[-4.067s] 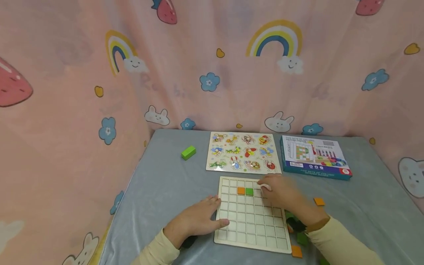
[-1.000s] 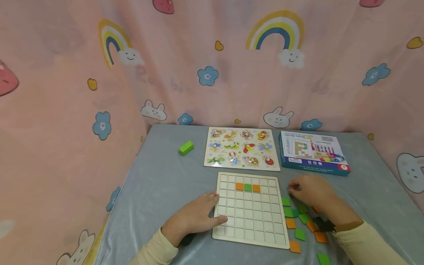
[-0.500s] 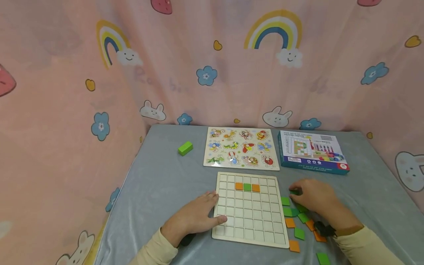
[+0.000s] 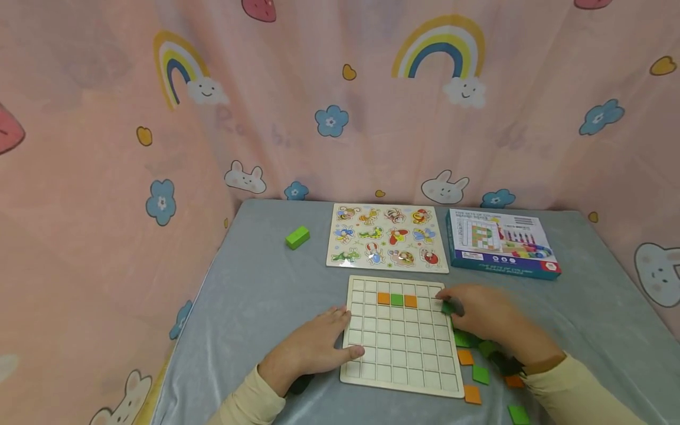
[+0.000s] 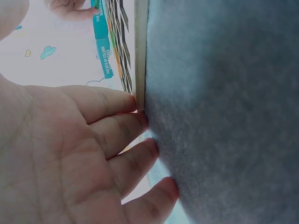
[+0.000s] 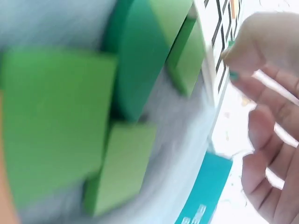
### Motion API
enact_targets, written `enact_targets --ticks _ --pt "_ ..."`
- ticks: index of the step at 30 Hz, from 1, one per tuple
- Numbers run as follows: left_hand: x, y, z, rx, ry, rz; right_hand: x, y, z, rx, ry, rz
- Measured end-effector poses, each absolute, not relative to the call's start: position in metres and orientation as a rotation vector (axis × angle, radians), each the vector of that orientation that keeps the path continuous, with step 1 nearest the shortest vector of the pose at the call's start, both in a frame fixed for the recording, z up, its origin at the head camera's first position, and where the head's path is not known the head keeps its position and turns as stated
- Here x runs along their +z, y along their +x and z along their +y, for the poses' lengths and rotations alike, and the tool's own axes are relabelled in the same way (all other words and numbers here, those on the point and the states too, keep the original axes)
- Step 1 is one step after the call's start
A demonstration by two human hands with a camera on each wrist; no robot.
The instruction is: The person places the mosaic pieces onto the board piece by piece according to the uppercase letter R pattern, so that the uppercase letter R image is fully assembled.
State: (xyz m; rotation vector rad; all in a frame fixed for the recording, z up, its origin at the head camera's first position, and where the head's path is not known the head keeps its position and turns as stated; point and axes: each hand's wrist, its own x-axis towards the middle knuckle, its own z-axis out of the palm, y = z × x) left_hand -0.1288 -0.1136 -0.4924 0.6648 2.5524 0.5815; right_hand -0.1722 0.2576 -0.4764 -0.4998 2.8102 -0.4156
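Note:
A pale wooden grid board (image 4: 398,358) lies on the cloth. In one row near its far edge sit an orange tile (image 4: 383,298), a green tile (image 4: 396,300) and another orange tile (image 4: 411,301). My left hand (image 4: 314,347) rests at the board's left edge with fingers extended, thumb over the grid; the left wrist view shows its fingertips against the board's side. Between thumb and forefinger, my right hand (image 4: 491,313) pinches a small green tile (image 6: 233,74), mostly covered by the fingers. That hand is over the board's upper right edge.
Loose green and orange tiles (image 4: 472,394) are scattered right of the board, partly under the right forearm. Behind it lie an insect puzzle board (image 4: 361,248) and a boxed game (image 4: 504,271). A green block (image 4: 297,238) stands at the back left.
A second orange tile has come onto the board beside the green one. My right hand went to the loose tiles, picked up a green one and moved left to the board's edge. The left hand stays put.

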Motion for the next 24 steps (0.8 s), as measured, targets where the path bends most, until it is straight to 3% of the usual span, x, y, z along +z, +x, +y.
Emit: enact_targets --ticks 11,24 --pt "-0.489 -0.128 -0.114 0.582 0.672 2.544 -0.484 -0.186 0.223 -0.376 -0.822 2.809" --pt "-0.489 -0.126 -0.114 0.574 0.685 2.556 -0.494 -0.191 0.225 -0.365 -0.919 2.881"
